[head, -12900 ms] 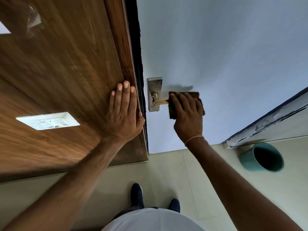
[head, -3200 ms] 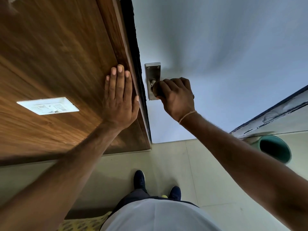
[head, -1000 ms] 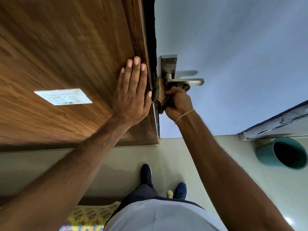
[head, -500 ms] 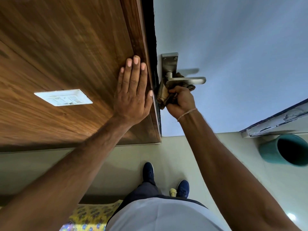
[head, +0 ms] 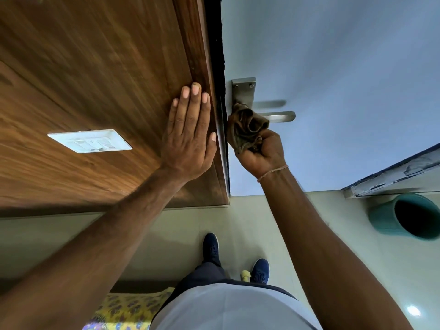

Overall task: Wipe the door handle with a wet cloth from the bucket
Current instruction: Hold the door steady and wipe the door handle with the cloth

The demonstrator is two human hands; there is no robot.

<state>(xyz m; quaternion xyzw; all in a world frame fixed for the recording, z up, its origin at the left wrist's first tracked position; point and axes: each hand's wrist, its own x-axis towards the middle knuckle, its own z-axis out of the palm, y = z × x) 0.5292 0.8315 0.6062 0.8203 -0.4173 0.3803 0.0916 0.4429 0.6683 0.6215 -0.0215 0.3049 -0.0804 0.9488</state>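
Note:
A silver door handle [head: 278, 117] with its back plate [head: 244, 90] is mounted on the pale blue door. My right hand [head: 263, 153] is shut on a crumpled brown cloth [head: 246, 127], which is pressed against the inner end of the lever and the lower part of the plate. The lever's free end sticks out to the right of the cloth. My left hand [head: 189, 132] lies flat, fingers together, on the wooden panel beside the door's edge. A teal bucket [head: 409, 216] stands on the floor at the right.
A white switch plate [head: 89, 140] sits on the wooden panel [head: 95, 67] to the left. A white and blue door frame [head: 392, 177] runs above the bucket. My blue shoes [head: 210, 248] stand on pale floor tiles. Yellow patterned fabric [head: 126, 310] lies at the bottom left.
My right hand with the cloth has shifted from under the lever at the door's edge up onto the handle's base and plate. My left hand has stayed flat on the panel.

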